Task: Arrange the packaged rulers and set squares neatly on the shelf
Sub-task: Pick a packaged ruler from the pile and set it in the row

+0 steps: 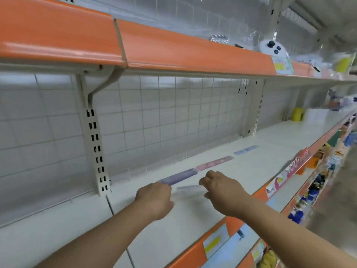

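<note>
On the white metal shelf deck (251,171), just below frame centre, a pale translucent packaged ruler (190,188) lies flat between the two hands. Handling, as judged: light, thin, fairly stiff lengthwise, with a slick film wrap. Pinch it at the short ends or long edges and do not flex it. The right hand (222,192), at 3 o'clock of this ruler, has curled fingers that pinch its right end. The left hand (154,200) sits at 9 o'clock, just beside the left end. Its fingers are hidden behind the knuckles, so its grip cannot be told. At 12 o'clock, a purple flat ruler (178,176), a pink flat ruler (214,163) and a blue flat ruler (246,149) lie in a line running toward 2 o'clock, near the white wire grid back panel (173,113).
</note>
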A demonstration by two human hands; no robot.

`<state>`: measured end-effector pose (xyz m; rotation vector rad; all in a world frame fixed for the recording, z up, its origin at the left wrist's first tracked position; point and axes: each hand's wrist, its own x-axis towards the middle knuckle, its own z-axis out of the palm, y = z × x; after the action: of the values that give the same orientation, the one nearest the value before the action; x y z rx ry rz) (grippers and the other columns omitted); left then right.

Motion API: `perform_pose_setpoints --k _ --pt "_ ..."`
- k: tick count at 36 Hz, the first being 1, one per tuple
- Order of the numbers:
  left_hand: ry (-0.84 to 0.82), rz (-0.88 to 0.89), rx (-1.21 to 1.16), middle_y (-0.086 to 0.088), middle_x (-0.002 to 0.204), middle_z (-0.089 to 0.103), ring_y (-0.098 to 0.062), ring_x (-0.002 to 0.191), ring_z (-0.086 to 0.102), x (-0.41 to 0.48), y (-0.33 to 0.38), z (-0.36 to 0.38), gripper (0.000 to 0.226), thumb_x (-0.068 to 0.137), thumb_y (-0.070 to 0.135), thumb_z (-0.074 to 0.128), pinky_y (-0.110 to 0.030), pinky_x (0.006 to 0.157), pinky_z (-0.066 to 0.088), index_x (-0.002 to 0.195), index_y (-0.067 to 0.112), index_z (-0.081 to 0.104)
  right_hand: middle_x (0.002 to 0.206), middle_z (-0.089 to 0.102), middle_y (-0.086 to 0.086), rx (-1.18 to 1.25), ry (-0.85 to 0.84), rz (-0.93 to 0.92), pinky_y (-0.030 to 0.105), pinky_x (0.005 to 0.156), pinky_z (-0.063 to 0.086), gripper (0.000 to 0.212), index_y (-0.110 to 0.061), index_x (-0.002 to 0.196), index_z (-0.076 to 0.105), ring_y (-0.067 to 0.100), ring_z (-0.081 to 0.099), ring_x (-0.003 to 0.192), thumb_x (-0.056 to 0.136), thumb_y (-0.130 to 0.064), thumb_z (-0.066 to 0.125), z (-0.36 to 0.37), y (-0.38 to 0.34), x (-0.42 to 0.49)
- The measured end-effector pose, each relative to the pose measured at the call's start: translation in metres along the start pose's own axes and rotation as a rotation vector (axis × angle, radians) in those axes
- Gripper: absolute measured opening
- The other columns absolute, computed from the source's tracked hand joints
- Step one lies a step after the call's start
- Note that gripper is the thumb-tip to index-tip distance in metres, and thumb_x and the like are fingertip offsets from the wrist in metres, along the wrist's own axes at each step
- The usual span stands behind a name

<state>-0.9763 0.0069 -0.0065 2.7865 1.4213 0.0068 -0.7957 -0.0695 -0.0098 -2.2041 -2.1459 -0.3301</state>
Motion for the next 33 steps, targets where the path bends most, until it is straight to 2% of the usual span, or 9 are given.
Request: perform_pose_setpoints --k 4,8,14,19,22,27,29,33 --pt "-0.01 -0.062 0.025 0.002 0.117 0.062 -0.02 0.109 0.058 0.012 -0.001 0.003 0.026 0.095 0.037 0.048 -0.027 0.081 0.043 0.112 0.021 0.06 0.122 0.047 0.003 0.037 -0.003 -0.041 0.034 0.079 0.046 0.031 -0.015 0.128 0.049 0.022 0.048 0.113 0.098 -0.022 0.048 0.008 0.011 0.02" --pt "-0.012 -0.129 0.024 0.002 0.123 0.06 -0.021 0.114 0.056 0.021 -0.004 0.002 0.032 0.095 0.037 0.047 -0.029 0.088 0.044 0.124 0.026 0.055 0.118 0.048 0.005 0.076 0.005 -0.106 0.034 0.078 0.048 0.031 -0.013 0.127 0.05 0.023 0.05 0.111 0.097 -0.021 0.049 0.016 0.023 0.047" --pt "0.007 -0.293 0.023 0.002 0.119 0.061 -0.021 0.109 0.058 0.034 -0.003 0.003 0.029 0.096 0.036 0.046 -0.027 0.082 0.044 0.119 0.021 0.057 0.112 0.049 0.005 0.084 -0.019 -0.25 0.037 0.081 0.048 0.022 -0.012 0.116 0.053 0.024 0.047 0.109 0.095 -0.015 0.047 0.025 0.04 0.091" --pt "0.028 -0.404 0.02 0.001 0.116 0.061 -0.021 0.107 0.058 0.041 0.007 0.006 0.028 0.096 0.035 0.045 -0.028 0.08 0.043 0.116 0.02 0.057 0.113 0.046 0.003 0.091 -0.024 -0.335 0.03 0.069 0.04 0.021 -0.014 0.115 0.051 0.023 0.047 0.109 0.094 -0.015 0.047 0.035 0.05 0.123" --pt "0.023 -0.475 0.013 0.001 0.114 0.061 -0.021 0.106 0.057 0.042 0.012 0.01 0.025 0.096 0.035 0.045 -0.028 0.078 0.041 0.112 0.019 0.057 0.111 0.045 0.003 0.091 -0.05 -0.388 0.029 0.068 0.037 0.023 -0.014 0.114 0.051 0.023 0.046 0.109 0.092 -0.012 0.046 0.043 0.052 0.139" --pt "0.021 -0.577 0.01 -0.001 0.116 0.061 -0.022 0.108 0.057 0.039 0.016 0.015 0.025 0.096 0.034 0.045 -0.029 0.079 0.041 0.111 0.017 0.056 0.112 0.046 0.003 0.124 -0.058 -0.498 0.028 0.07 0.037 0.022 -0.013 0.114 0.052 0.022 0.047 0.11 0.093 -0.015 0.045 0.053 0.047 0.158" --pt "0.02 -0.613 0.011 -0.001 0.115 0.061 -0.022 0.107 0.058 0.037 0.018 0.017 0.024 0.096 0.033 0.045 -0.027 0.077 0.04 0.109 0.017 0.057 0.106 0.044 0.002 0.131 -0.066 -0.533 0.028 0.07 0.038 0.022 -0.014 0.114 0.054 0.022 0.048 0.109 0.092 -0.014 0.046 0.058 0.045 0.163" --pt "-0.01 -0.672 0.008 -0.001 0.117 0.06 -0.022 0.11 0.056 0.035 0.02 0.02 0.027 0.096 0.035 0.044 -0.029 0.083 0.043 0.111 0.016 0.056 0.097 0.036 -0.002 0.139 -0.081 -0.573 0.029 0.07 0.038 0.021 -0.016 0.112 0.054 0.022 0.05 0.107 0.092 -0.015 0.048 0.068 0.042 0.17"
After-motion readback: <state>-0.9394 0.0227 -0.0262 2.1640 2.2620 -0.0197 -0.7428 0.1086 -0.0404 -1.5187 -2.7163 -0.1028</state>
